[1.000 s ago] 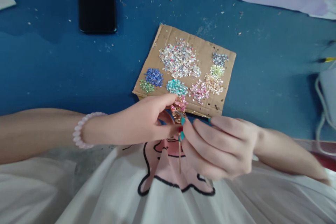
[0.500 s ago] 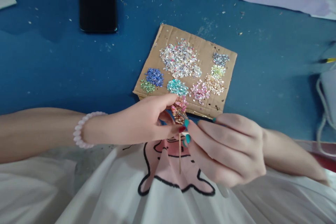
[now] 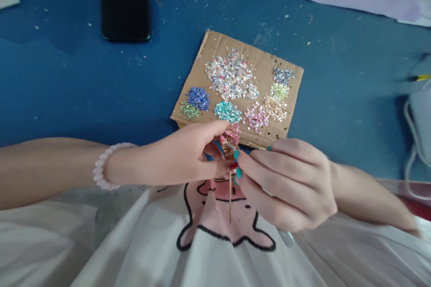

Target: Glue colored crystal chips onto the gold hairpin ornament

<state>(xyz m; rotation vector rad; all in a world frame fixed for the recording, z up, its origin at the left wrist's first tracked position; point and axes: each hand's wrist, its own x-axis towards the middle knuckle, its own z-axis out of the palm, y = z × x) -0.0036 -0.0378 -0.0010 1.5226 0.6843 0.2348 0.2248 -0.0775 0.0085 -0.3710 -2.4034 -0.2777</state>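
Blue, fleck-strewn tabletop as ground, viewed from my remote post; clock directions centre on the small, glittering pink-and-gold ornament.

Black, rectangular phone: eleven o'clock.

Tan, corrugated cardboard board: twelve o'clock, bearing heaps of glittery chips in silver, blue, turquoise, pink and other colours.

Left hand, with pale pink beaded bracelet: nine o'clock, the nearer one; thumb and finger closed on the ornament, one digit near its top, a red-nailed one at its foot.

Right hand, teal-nailed: four o'clock; fingertips pinched together on a slim, silver metal tool, seemingly tweezers. From these fingertips the ornament lies at eleven o'clock, the tool's point over its face; contact I cannot tell.

Ornament: just below the board's near edge, long axis twelve to six; pink petal-like pieces above, gold below, a thin wooden stick at six o'clock.
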